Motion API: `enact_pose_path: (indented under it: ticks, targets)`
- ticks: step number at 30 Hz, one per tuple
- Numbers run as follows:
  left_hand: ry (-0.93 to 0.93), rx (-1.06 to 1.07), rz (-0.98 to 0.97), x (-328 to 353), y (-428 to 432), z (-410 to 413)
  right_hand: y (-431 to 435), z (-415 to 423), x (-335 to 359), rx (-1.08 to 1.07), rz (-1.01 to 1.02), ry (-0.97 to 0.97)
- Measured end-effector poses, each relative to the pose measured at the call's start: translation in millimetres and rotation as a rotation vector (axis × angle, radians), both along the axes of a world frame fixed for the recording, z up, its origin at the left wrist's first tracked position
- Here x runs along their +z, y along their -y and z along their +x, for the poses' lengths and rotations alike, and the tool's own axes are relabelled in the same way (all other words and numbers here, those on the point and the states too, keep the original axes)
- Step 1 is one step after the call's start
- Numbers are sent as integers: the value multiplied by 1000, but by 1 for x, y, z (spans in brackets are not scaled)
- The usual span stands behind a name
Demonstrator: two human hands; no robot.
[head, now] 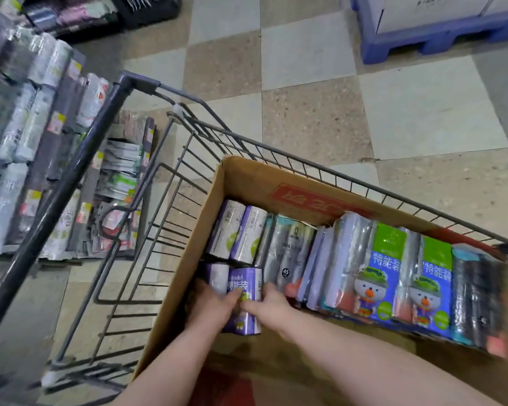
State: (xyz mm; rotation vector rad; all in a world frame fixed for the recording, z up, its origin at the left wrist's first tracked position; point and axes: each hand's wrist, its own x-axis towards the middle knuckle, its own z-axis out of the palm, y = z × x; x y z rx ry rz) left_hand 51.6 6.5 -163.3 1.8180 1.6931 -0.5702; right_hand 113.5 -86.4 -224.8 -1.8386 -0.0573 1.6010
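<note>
- head view: a purple pack (pixel 245 281) is held by both hands at the near-left corner of a cardboard box (pixel 247 178), which sits inside a wire shopping cart (pixel 170 206).
- the left hand (pixel 210 307) is curled round the pack's left edge, its fingers (pixel 233 296) clamped over the printed face. the right hand (pixel 272 303) is pinched on the right edge, with a digit laid across the front — neither hand is loose.
- the pack stands upright with its middle covered by the hands. it is just beside a second purple pack (pixel 216 275) on its left and just in front of two purple rolls (pixel 236 230) further in.
- to the right, the box is filled with a row of wrapped packs, among them two green-and-blue packs (pixel 384 276) printed with a cartoon figure.
- whether the pack is being seated or lifted cannot be told; the step is judged to be handling it in that corner slot.
- to be done well, the pack is best kept square to the box wall and moved straight up or down, so that its film is not snagged on the neighbours — a tilt would likely wedge it against the purple rolls.
- an even grip from both sides is advised, since the wrapping looks slick.
- at the left, blurred store shelves (pixel 21 118) of similar goods are seen, and a blue pallet (pixel 423 42) lies on the tiled floor beyond.
</note>
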Motion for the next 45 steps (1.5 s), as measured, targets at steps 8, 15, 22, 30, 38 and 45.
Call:
enact_pose_path:
  ticks: [8, 15, 22, 30, 38, 45]
  targets:
    - [41, 54, -19, 3, -1, -5, 20, 7, 2, -127, 60, -111]
    - [308, 208, -159, 21, 9, 0, 48, 21, 17, -365, 103, -134]
    - [481, 132, -257, 42, 15, 8, 71, 17, 53, -462, 119, 73]
    - [676, -109, -443, 72, 16, 2, 110, -10, 102, -743, 129, 280]
    - [835, -353, -663, 115, 46, -3, 156, -68, 145, -1049, 125, 484]
    - [823, -534, -950, 131, 125, -19, 230, -139, 178, -1355, 39, 598]
